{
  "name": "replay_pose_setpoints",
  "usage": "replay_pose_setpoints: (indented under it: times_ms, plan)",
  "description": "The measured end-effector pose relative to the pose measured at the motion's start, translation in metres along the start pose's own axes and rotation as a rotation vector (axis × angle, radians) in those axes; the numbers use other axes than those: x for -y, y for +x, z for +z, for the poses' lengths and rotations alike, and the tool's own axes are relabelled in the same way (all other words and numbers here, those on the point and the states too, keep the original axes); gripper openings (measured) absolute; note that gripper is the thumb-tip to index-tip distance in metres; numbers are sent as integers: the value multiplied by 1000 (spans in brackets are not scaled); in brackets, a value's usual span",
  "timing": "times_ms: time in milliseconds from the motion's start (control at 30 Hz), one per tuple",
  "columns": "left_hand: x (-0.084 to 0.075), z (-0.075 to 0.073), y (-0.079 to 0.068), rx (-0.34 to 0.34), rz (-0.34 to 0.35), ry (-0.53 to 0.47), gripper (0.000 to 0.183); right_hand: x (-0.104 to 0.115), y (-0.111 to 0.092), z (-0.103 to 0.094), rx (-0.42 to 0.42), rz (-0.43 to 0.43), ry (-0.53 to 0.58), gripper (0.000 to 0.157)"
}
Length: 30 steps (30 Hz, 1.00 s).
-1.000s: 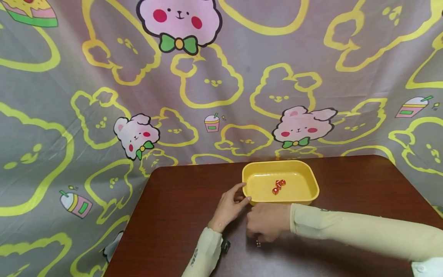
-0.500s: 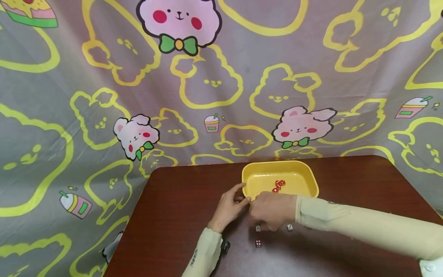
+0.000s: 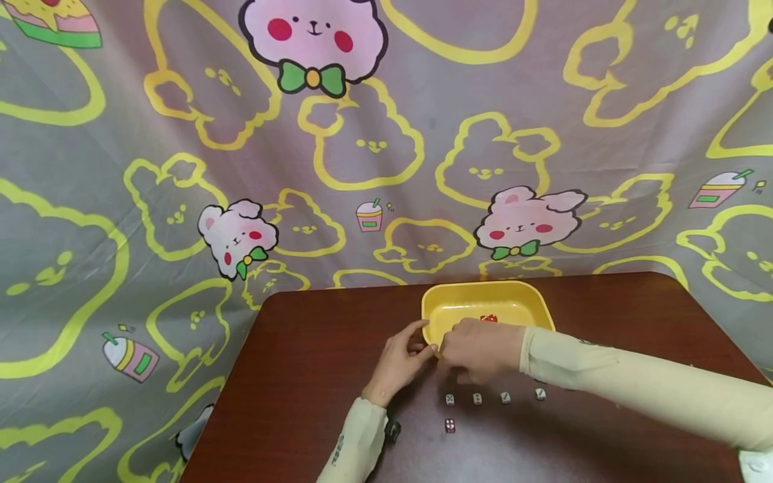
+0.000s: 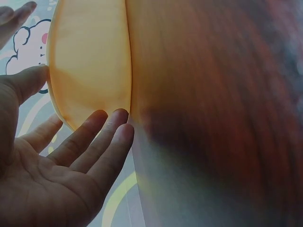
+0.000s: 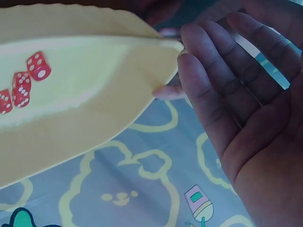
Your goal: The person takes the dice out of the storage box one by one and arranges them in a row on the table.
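Fingers of the left hand point(image 3: 395, 365) spread loosely against the left end of the yellow tray point(image 3: 524, 300), thumb and fingertips touching its wall and rim. Thumb and forefinger of the right hand point(image 3: 483, 352) are hidden; I cannot tell how wide they stand or whether they have hold of anything. At least three red dice point(image 5: 21, 90) lie in the tray.

Four white dice point(image 3: 506, 398) sit in a row on the table point(image 3: 302, 376), and one red die point(image 3: 449, 425) lies near the leftmost of them, on the person's side. By that layout, the row looks set and a single red die is out; those in the tray seem to be what is left, so the work appears to be early.

As for pose, the right arm reaches across from the right, bringing the hand over the tray's near left corner, knuckles up. The left forearm comes up from below.
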State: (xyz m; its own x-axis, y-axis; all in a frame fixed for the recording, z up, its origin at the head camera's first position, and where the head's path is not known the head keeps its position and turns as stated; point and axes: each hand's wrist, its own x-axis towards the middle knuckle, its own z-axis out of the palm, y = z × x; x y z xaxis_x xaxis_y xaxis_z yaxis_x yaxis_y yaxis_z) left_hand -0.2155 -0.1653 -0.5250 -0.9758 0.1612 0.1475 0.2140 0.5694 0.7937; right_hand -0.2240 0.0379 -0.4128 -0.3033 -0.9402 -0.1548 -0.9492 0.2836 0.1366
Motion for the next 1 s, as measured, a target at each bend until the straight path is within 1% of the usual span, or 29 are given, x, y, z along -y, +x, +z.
replay_pose_setpoints:
  times_ms: [200, 367, 500, 700, 833, 1000]
  plan:
    - [0, 0, -2, 11, -13, -20, 54, -10, -3, 0, -22, 4, -8, 15]
    - [0, 0, -3, 9, -1, -34, 53, -16, -4, -1, -18, 37, 20, 16]
    - [-1, 0, -3, 14, -13, -37, 53, -21, -4, -2, -11, 53, 28, 17]
    - [-3, 0, -3, 20, -25, -35, 53, -32, -4, -2, 25, 60, 42, 19]
    - [-4, -1, -2, 20, -25, -36, 53, -40, -4, -2, 19, 63, 60, 19]
    - [-4, -3, 0, 20, -20, -33, 53, -50, -6, 0, 16, 86, 92, 19]
